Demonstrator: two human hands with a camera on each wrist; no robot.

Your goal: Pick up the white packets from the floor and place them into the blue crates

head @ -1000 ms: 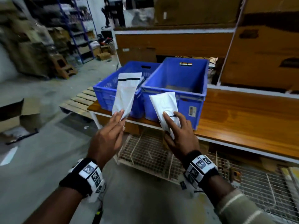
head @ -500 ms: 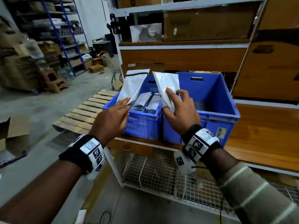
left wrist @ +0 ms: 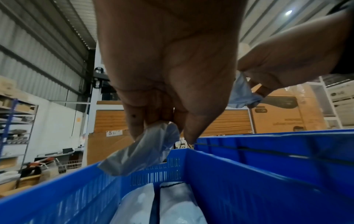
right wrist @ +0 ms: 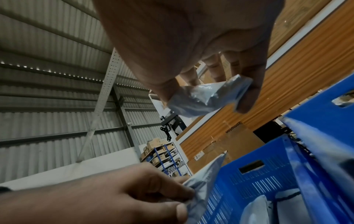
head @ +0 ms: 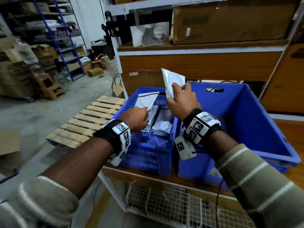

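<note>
Two blue crates stand side by side on a wooden shelf: the left crate [head: 144, 155] holds several white packets [head: 162, 125], the right crate [head: 256, 122] looks bare inside. My left hand [head: 139, 118] pinches a white packet [head: 146, 100] low over the left crate; the wrist view shows that packet [left wrist: 141, 150] between fingers and thumb. My right hand [head: 181, 99] grips a second white packet [head: 172, 81] upright above the wall between the two crates, and that packet [right wrist: 208, 95] is clamped between fingertips and thumb.
A wooden pallet [head: 88, 122] lies on the floor to the left. A wire mesh rack [head: 172, 204] sits under the shelf. Cardboard boxes [head: 227, 20] fill the upper shelf, and metal racking [head: 49, 30] stands at the far left.
Both hands have moved forward and down over the crates. The left packet has dropped into the mouth of the left crate; the right packet stays raised.
</note>
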